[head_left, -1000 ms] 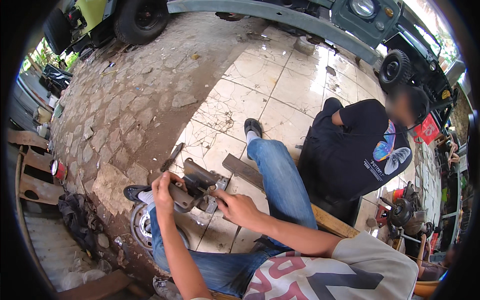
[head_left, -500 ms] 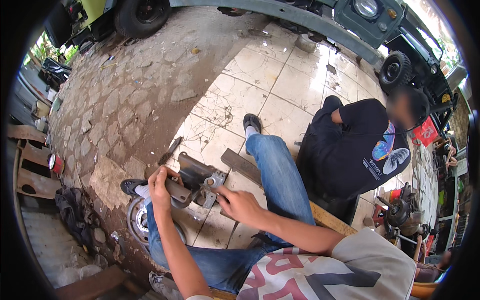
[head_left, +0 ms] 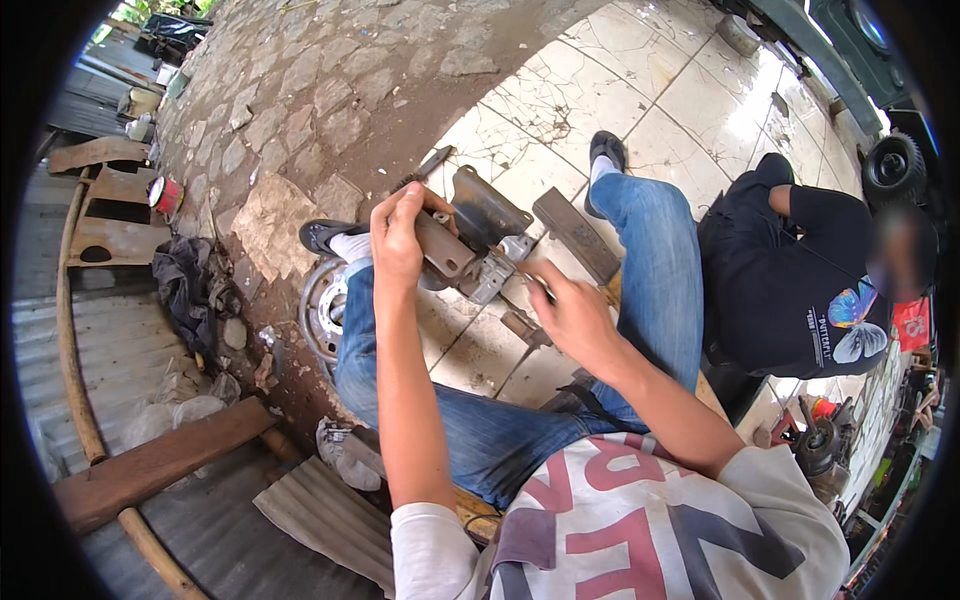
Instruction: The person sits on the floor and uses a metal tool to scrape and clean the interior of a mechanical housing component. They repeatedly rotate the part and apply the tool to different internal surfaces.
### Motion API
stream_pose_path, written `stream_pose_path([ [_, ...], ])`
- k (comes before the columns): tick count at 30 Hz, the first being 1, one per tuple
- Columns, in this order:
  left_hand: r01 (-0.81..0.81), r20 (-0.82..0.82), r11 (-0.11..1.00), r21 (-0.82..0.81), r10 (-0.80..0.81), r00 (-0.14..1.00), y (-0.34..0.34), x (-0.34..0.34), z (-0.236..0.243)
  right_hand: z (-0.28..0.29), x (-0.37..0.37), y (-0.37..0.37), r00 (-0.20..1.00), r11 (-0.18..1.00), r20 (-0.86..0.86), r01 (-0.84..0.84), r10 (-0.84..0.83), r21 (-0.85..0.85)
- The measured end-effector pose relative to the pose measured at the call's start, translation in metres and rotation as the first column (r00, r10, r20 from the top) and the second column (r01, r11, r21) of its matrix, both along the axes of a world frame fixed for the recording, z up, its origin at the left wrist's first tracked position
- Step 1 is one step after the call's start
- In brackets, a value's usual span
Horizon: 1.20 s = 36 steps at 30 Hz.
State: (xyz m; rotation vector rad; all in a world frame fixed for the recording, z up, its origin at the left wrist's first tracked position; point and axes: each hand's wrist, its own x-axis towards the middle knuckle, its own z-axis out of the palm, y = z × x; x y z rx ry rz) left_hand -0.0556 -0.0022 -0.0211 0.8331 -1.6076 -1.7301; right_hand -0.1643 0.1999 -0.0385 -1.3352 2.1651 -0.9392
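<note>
We clamp the left hand (head_left: 397,240) on the metal bracket (head_left: 470,240) above our knees; it looks heavy, stiff, sharp-edged. The right hand (head_left: 572,318), half curled, hovers just beside it

- A small round can (head_left: 165,194) with a red label and pale top stands at the left, on the stone paving beside the wooden boards.
- A red sign (head_left: 911,323) with pale marks shows at the far right edge, behind the seated person in black.
</note>
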Motion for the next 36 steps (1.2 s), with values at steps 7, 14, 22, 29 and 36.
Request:
stream_pose_path([
  [7, -0.028, -0.103, 0.998, -0.049, 0.023, 0.994, 0.013, -0.004, 0.001, 0.009, -0.007, -0.021, 0.986, 0.999, 0.159, 0.040, -0.044, 0.025],
  [14, -0.138, -0.245, 0.979, -0.153, 0.098, 0.965, 0.024, 0.004, -0.013, -0.007, 0.000, -0.003, 0.990, 0.996, 0.142, -0.007, 0.019, -0.087],
  [22, -0.205, -0.323, 0.958, -0.203, 0.133, 0.937, 0.023, 0.022, -0.018, -0.001, 0.005, 0.002, 0.993, 0.994, 0.064, -0.093, 0.096, -0.049],
  [29, -0.219, -0.502, 0.975, -0.045, 0.168, 0.848, 0.014, 0.029, -0.028, 0.009, 0.009, -0.016, 0.996, 0.992, 0.011, -0.086, 0.087, -0.091],
  [36, -0.193, -0.781, 0.979, 0.061, 0.167, 0.602, 0.008, 0.030, -0.052, 0.019, 0.008, 0.010, 0.996, 0.993, -0.013, -0.089, 0.089, -0.079],
])
